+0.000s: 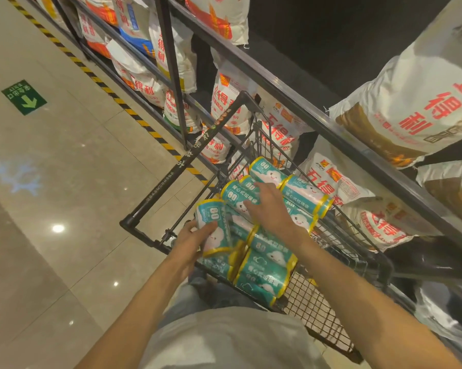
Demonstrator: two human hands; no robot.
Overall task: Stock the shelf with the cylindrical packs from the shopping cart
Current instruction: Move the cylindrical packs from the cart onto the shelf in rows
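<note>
- The cylindrical packs (261, 272), teal rolls with yellow ends in glossy film, lie piled in the wire basket of the shopping cart (331, 312), which stands just beside the shelf (299, 105) of large white sacks (410, 102).
- The left hand (191, 242) grips one pack (215, 229) at the basket's near-left corner, fingers curled round its side and the roll tilted up out of the pile.
- The right hand (271, 206) lies on top of another pack (237, 198) further in, fingers spread over it; whether it has closed on the roll I cannot tell.
- The hands are apart, each on its own roll.
- The packs look light and somewhat squashy, and the film is probably slippery.
- The best hold is likely round the middle of the barrel, clear of the yellow ends.
</note>
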